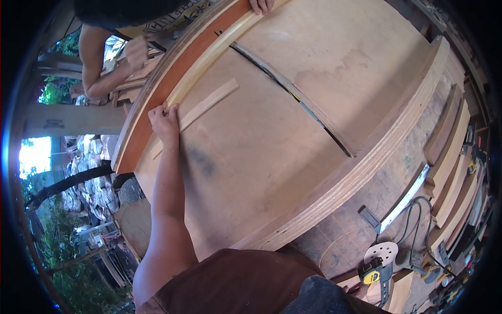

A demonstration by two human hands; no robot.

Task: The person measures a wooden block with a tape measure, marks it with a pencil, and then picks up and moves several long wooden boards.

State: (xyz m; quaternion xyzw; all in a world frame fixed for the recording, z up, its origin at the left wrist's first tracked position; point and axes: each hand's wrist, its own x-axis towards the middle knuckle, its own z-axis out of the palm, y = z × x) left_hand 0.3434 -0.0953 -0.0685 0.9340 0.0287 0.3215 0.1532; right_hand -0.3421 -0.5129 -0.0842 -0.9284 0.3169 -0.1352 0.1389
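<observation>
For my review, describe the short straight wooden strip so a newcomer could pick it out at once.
Start with the large wooden panel in the middle, then find the wearer's left hand at its upper-left edge. The wooden strip slants across the panel, partly hidden behind that wrist. Unlike the long curved strip beside it, which follows the panel's edge, it is short and straight.

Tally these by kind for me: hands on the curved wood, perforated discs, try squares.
Hands on the curved wood: 2, your left hand and another person's hand
Perforated disc: 1
Try square: 1
Total: 4
</observation>
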